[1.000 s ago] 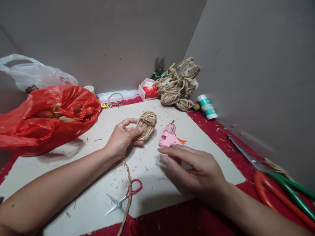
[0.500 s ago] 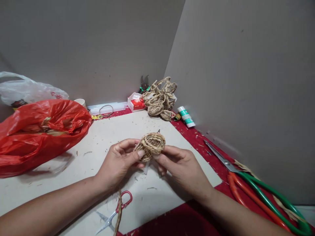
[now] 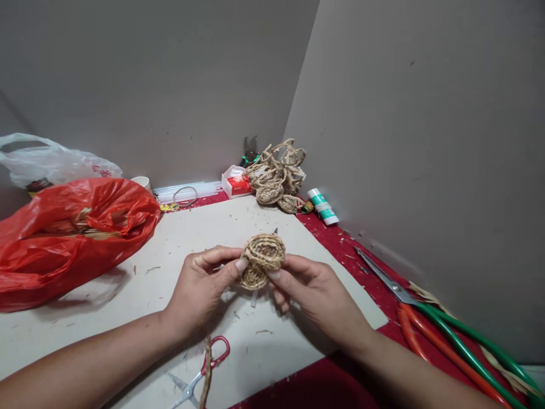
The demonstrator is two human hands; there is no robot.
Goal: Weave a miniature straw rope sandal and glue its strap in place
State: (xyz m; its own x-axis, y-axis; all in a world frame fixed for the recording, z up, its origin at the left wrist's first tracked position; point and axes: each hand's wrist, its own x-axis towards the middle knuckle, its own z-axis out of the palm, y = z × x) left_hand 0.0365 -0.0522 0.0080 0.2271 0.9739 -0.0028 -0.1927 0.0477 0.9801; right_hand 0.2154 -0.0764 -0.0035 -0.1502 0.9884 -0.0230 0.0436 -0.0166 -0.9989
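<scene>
Between my two hands is a small coiled piece of braided straw cord (image 3: 263, 258), held above the pale board. It has a round, open upper coil and a second coil below. My left hand (image 3: 208, 278) pinches its left side, thumb on the front. On the right side, my right hand (image 3: 310, 289) grips the lower edge between thumb and fingers. A loose strand of cord (image 3: 207, 366) hangs under my left wrist, across small red-handled scissors (image 3: 204, 372). Partly hidden behind the coil lies a thin tool with a dark tip (image 3: 275, 231); its kind I cannot make out.
A red plastic bag (image 3: 76, 244) with straw inside sits at left. Toward the back corner stand a pile of braided cord (image 3: 279, 173), a small red-and-white box (image 3: 236, 182) and a green-and-white roll (image 3: 323, 206). Large shears (image 3: 443, 318) lie along the right wall.
The braided coil has tilted slightly, so its lower coil shows more of its face. Both hands keep their hold. The whole view has shifted a little.
</scene>
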